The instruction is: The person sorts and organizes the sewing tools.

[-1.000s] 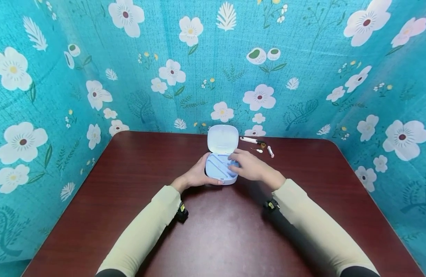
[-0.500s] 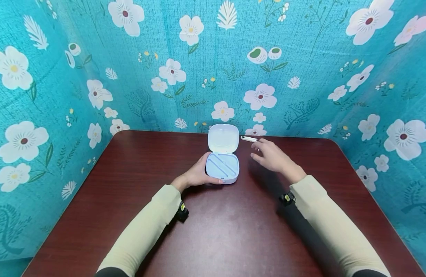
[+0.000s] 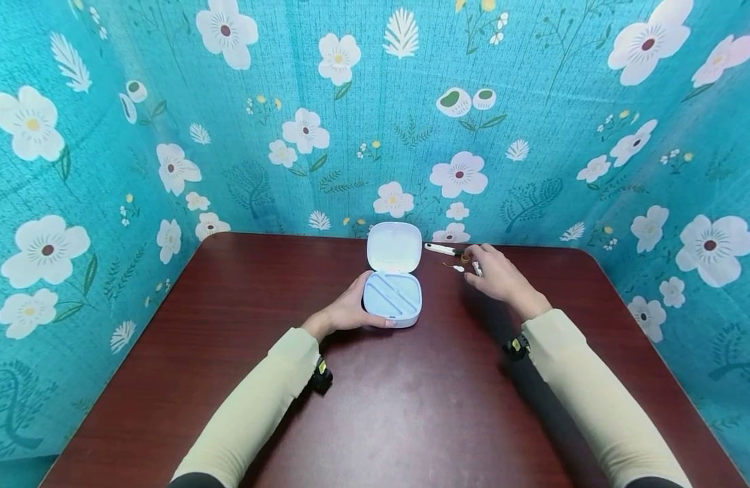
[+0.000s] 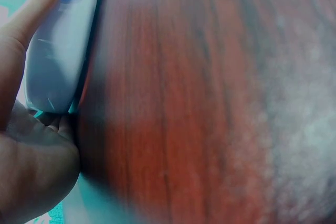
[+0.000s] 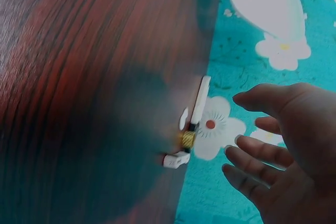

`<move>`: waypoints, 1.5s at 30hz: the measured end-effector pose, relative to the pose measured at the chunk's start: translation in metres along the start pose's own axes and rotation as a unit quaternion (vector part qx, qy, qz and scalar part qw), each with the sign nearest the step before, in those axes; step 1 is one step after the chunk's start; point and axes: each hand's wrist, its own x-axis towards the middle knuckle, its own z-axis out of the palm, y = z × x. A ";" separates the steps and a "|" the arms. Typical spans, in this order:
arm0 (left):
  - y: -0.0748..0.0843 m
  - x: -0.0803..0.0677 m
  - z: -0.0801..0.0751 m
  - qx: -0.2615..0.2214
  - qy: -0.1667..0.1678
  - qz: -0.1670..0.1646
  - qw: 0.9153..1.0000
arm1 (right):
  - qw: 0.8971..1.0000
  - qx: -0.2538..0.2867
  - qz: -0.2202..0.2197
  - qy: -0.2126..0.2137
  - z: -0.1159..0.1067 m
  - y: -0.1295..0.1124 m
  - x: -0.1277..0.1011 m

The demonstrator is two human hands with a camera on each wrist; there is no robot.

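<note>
Both arms wear long pale cream-yellow sleeves [image 3: 253, 400] of smooth fabric, reaching to the wrists. Under each wrist sits a small black camera unit [image 3: 320, 375] with a yellow mark, strapped on; the right one [image 3: 516, 346] looks alike. Both hands are bare, without rings.

The left hand [image 3: 344, 310] is wrapped around the near left side of the open case [image 3: 391, 298], so that side of the case is hidden in the head view. In the left wrist view the case [image 4: 58, 51] is cut off at the top edge and looks blurred.

The small white piece [image 3: 476, 268] is partly covered by the right hand [image 3: 503, 278]. Whether it is touched cannot be told. The tiny white bit [image 3: 459, 268] is too small to make out. In the right wrist view, the hand [image 5: 289, 150] is cut off at the right and bottom edges.
</note>
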 end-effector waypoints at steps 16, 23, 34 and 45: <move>0.002 -0.003 0.000 -0.006 -0.001 -0.005 1.000 | 0.995 0.034 0.086 -0.030 0.011 0.027 0.003; 0.002 -0.002 0.000 -0.003 0.000 -0.004 1.000 | 0.993 0.052 0.108 -0.023 0.019 0.039 0.006; 0.001 -0.002 0.000 0.007 0.001 -0.011 1.000 | 0.979 0.102 0.172 -0.026 0.027 0.046 0.014; 0.002 -0.002 -0.001 0.003 -0.001 -0.005 1.000 | 0.974 0.102 0.200 0.030 0.036 0.048 0.023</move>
